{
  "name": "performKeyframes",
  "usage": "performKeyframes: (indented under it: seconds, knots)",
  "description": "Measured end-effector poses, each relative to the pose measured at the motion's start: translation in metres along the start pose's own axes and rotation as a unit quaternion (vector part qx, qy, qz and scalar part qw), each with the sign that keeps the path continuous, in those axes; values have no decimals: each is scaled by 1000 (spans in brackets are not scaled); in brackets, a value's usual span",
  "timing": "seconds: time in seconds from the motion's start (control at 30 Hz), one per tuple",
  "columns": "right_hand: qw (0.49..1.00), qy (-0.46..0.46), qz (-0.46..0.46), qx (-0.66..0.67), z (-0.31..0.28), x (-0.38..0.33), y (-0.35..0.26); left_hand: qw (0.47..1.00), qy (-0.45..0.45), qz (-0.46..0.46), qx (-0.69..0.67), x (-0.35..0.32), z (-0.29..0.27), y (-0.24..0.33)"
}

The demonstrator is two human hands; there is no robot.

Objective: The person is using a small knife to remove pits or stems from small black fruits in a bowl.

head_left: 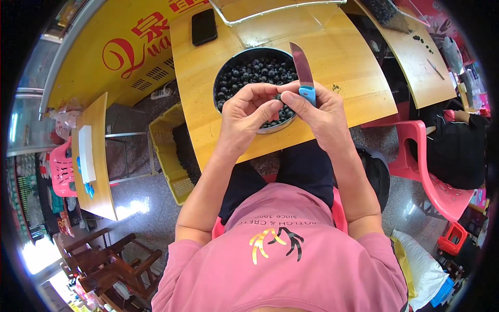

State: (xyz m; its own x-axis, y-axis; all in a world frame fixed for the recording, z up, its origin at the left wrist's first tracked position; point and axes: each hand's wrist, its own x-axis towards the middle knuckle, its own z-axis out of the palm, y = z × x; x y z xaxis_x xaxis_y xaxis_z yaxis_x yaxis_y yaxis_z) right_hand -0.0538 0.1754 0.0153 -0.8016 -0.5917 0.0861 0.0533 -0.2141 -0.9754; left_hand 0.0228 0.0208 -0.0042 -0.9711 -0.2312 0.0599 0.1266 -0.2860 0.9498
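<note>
A knife (pixel 302 65) with a broad blade and a blue handle is gripped in my right hand (pixel 325 112), its blade pointing up and away from me. My left hand (pixel 241 114) is closed in a pinch on a small dark round piece (pixel 278 97). The thumbs of both hands meet around that piece, which the fingers partly cover. Below and beyond my hands stands a round metal pot (pixel 215 83) filled with small dark round pieces (pixel 254 73). They look like snails or berries; I cannot tell which.
A black phone (pixel 204 27) and a clear-walled tray (pixel 280 26) lie at the table's (pixel 358 67) far side. Below its left edge stands a yellow crate (pixel 165 151) with dark contents. A pink chair (pixel 416 151) stands right, beside another seated person (pixel 452 151).
</note>
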Motion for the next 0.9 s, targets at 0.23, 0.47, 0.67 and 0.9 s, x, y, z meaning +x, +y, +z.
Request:
performKeyframes:
  seconds: [0.23, 0.47, 0.67, 0.9]
  knots:
    - [1000, 11, 24, -15, 3, 0, -8, 999, 12, 37, 28, -7, 3, 3]
    - [914, 15, -194, -357, -1, -3, -3, 999, 24, 23, -1, -7, -2, -1]
    - [868, -1, -259, -424, -2, -2, 2, 999, 10, 50, 5, -4, 0, -2]
    - [851, -3, -276, -448, -3, -1, -2, 998, 8, 65, -10, -2, 0, -5]
